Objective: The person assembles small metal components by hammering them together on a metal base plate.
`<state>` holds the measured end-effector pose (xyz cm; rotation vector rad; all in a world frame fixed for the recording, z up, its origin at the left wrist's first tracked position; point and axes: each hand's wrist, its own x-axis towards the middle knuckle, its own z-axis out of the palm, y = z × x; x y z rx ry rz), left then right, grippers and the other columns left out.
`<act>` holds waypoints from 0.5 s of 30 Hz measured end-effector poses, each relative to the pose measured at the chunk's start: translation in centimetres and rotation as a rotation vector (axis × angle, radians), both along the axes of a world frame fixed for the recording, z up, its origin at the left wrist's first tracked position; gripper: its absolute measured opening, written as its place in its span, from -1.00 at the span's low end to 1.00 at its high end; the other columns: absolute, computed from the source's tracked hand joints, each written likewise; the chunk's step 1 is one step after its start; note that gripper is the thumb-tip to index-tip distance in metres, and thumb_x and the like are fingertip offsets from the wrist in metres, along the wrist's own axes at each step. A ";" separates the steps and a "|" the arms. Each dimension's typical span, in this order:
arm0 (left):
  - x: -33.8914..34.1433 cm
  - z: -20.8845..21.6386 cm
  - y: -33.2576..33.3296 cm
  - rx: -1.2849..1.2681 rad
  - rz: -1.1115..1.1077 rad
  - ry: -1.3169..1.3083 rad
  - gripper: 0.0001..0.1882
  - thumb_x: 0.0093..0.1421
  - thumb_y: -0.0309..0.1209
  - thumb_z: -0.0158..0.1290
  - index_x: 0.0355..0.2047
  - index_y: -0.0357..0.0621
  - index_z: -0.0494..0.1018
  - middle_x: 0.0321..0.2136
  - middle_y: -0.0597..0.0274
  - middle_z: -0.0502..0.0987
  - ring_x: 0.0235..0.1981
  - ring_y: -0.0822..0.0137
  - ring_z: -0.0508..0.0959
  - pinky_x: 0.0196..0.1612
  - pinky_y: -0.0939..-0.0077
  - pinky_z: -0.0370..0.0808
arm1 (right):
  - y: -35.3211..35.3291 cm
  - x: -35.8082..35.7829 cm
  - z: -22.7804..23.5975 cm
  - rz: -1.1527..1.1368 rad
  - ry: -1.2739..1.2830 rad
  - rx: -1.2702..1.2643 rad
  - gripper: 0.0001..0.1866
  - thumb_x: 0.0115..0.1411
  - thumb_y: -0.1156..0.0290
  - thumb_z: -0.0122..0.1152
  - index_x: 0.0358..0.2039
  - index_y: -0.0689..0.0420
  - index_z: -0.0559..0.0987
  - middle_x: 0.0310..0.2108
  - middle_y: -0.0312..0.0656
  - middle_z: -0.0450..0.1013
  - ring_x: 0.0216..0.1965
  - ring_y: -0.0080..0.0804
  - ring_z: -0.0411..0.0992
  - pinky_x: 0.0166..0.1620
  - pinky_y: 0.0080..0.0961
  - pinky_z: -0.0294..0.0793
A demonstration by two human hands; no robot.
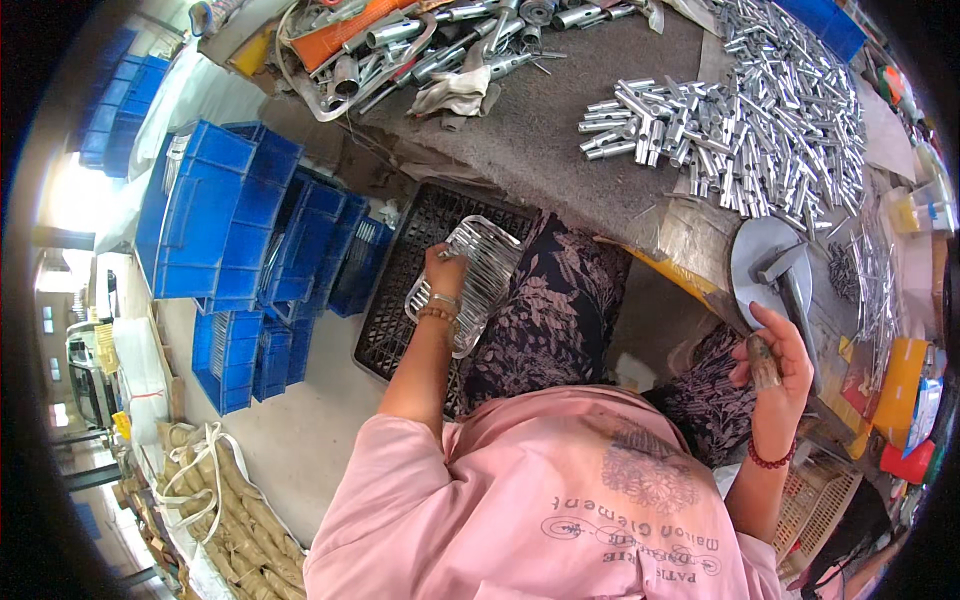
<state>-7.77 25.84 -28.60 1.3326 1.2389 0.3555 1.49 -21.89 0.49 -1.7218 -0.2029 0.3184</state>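
At the left, my left hand (446, 274) is closed, with its fingers curled round part of a shiny metal wire rack (490, 262). The rack lies with other bent metal pieces over a black plastic crate (385, 290) beside my leg. My right hand (778, 360) is raised at the right, its fingers loosely bent and apart. One digit of it carries a dull grey-brown covering, and I see nothing else in that hand. Just beyond its fingertips are a pale round disc (752, 262) and a dark metal bar (790, 285) at the bench edge.
A large pile of short metal tubes (770, 120) covers the bench's right side; longer tubes and tools (430, 50) lie at the far left. Stacked blue bins (215, 220) stand left of the crate. Thin metal rods (875, 290) and a beige basket (815, 500) are at the right.
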 end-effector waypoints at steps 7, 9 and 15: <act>0.5 -2.2 0.7 0.139 -0.120 0.017 -0.46 0.24 -0.49 0.36 0.15 -0.19 0.36 -0.37 0.15 0.62 -0.51 0.39 0.56 -0.52 0.43 0.46 | 0.2 -0.3 0.3 -0.038 -0.019 -0.025 -0.54 0.36 0.75 0.06 0.22 0.21 0.61 -0.27 -0.27 0.61 -0.42 -0.68 0.51 -0.34 -0.71 0.53; -0.7 -2.5 1.2 0.338 -0.072 -0.013 -0.54 0.26 -0.43 0.38 0.07 -0.23 0.42 -0.33 0.17 0.61 -0.46 0.40 0.57 -0.45 0.42 0.52 | 0.7 -0.2 0.3 -0.015 -0.009 -0.024 -0.54 0.35 0.76 0.05 0.21 0.21 0.62 -0.27 -0.27 0.61 -0.42 -0.67 0.51 -0.33 -0.71 0.53; 3.9 11.6 -1.1 0.556 0.098 -0.481 -0.77 0.48 -0.24 0.18 -0.18 -0.16 0.52 -0.41 0.39 0.52 -0.44 0.55 0.44 -0.38 0.59 0.45 | 0.4 -0.4 0.4 -0.005 0.000 0.014 -0.57 0.33 0.75 0.12 0.16 0.23 0.65 -0.21 -0.25 0.61 -0.33 -0.63 0.56 -0.28 -0.68 0.56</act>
